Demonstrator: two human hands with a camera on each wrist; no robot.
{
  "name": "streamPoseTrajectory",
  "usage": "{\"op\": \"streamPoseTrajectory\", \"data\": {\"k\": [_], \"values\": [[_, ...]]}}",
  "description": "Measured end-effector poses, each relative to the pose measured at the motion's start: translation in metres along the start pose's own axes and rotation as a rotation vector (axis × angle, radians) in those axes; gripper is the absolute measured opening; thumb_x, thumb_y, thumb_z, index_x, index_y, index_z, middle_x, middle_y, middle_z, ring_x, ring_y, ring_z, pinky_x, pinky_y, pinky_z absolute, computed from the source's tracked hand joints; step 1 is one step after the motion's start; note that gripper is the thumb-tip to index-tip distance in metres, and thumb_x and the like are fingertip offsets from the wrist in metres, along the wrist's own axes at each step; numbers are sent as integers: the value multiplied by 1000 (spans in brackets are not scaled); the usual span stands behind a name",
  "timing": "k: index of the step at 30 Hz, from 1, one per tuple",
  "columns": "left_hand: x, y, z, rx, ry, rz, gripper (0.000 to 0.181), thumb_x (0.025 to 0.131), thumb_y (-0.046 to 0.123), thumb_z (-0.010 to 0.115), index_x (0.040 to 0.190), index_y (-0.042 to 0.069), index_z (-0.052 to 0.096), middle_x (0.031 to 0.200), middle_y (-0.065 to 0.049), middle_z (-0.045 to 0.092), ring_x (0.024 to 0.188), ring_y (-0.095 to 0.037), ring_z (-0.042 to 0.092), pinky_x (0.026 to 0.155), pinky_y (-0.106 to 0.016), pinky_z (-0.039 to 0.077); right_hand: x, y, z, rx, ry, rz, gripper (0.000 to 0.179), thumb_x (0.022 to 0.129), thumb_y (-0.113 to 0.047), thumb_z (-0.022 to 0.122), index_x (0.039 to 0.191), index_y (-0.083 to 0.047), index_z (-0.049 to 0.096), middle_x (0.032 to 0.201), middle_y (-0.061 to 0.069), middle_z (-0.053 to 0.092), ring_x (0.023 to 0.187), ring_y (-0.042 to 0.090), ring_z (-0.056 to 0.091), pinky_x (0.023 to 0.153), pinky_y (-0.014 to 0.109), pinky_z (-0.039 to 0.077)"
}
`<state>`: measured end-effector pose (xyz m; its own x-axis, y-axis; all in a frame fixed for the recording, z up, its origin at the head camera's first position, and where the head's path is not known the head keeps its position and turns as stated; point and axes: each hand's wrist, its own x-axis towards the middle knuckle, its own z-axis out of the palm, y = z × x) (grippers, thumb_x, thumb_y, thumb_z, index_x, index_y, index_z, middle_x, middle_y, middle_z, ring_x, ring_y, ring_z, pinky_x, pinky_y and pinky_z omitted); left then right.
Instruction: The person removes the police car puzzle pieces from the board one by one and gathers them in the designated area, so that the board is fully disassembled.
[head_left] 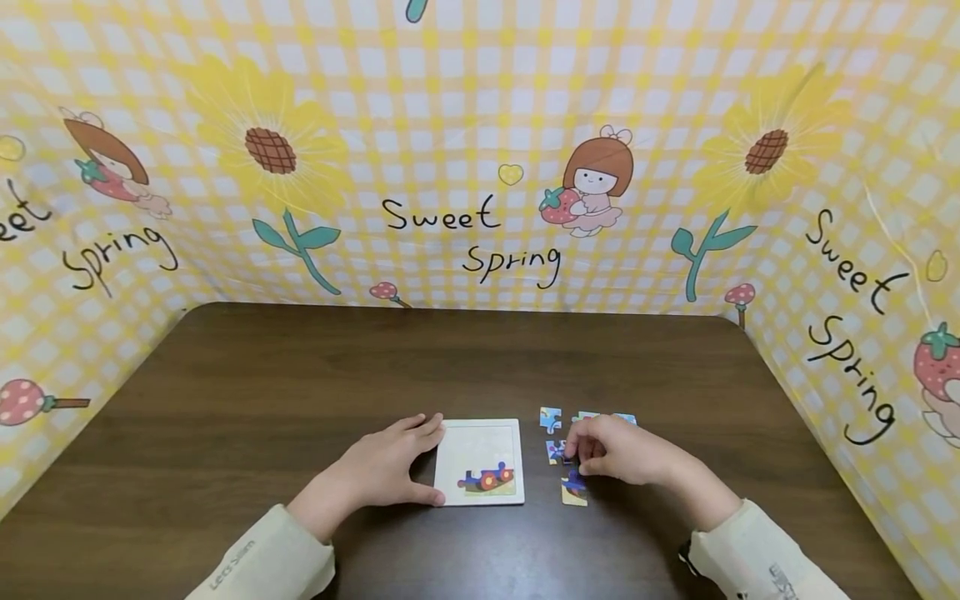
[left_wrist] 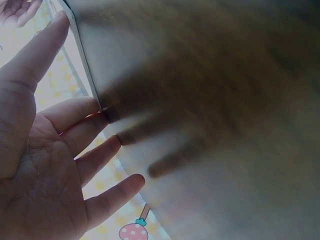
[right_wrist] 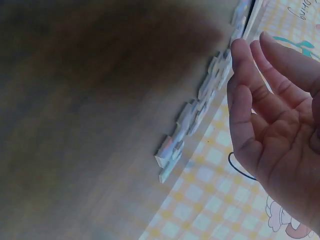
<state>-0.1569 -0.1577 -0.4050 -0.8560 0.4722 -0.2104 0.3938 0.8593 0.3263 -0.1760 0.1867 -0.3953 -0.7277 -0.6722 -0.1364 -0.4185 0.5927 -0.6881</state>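
Observation:
A white puzzle tray (head_left: pixel 480 422) lies on the table, a few joined pieces (head_left: pixel 489 478) with red wheels set in its lower right. At its left edge my left hand (head_left: pixel 386 467) rests with thumb and fingers spread; the left wrist view shows the same hand (left_wrist: pixel 60 150) with its fingertips along the edge. Over the loose puzzle pieces (head_left: pixel 551 418) hovers my right hand (head_left: pixel 622 450), its fingers loosely bent. In the right wrist view, thumb and fingers of this hand (right_wrist: pixel 275 110) stand apart, with nothing seen between them, beside a row of pieces (right_wrist: pixel 185 117). The hand covers some pieces.
The dark wooden table (head_left: pixel 360 358) runs back to a yellow checked cloth (head_left: pixel 450 150) that stands as a wall behind and on both sides. A yellow and blue piece (head_left: pixel 574 493) lies nearest the front, right of the tray.

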Motion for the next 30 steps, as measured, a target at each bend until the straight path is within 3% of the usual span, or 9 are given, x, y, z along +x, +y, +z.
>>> {"op": "streamPoseTrajectory", "data": {"k": [5,12,19,30], "values": [[-2,1,-2,-1,1,0,92,76,55,80,149,11,46,160,-5,37,148,-32,34,105,-60,43,8,-4,-2,19,23,-4,9,89,2,69,95,-4,65,74,-2,58,57,5,51,53,22,48],[-3,0,-2,-5,5,-6,91,76,54,81,149,11,46,160,-5,38,148,-32,34,106,-58,43,39,-18,9,0,14,-85,11,89,-2,70,99,-2,69,76,-3,63,62,3,51,60,19,46],[-1,2,0,-31,5,-10,92,76,54,81,149,11,46,160,-5,37,148,-32,33,106,-59,42,67,-36,23,-38,-35,-114,13,88,-4,72,102,-4,72,77,-3,63,64,4,49,59,19,43],[-1,3,-1,-30,5,-14,91,75,53,82,149,12,47,160,-5,38,147,-33,35,105,-59,44,81,-48,36,-56,-110,-93,11,86,-3,74,97,-7,73,83,0,61,70,7,51,66,19,45]]}}
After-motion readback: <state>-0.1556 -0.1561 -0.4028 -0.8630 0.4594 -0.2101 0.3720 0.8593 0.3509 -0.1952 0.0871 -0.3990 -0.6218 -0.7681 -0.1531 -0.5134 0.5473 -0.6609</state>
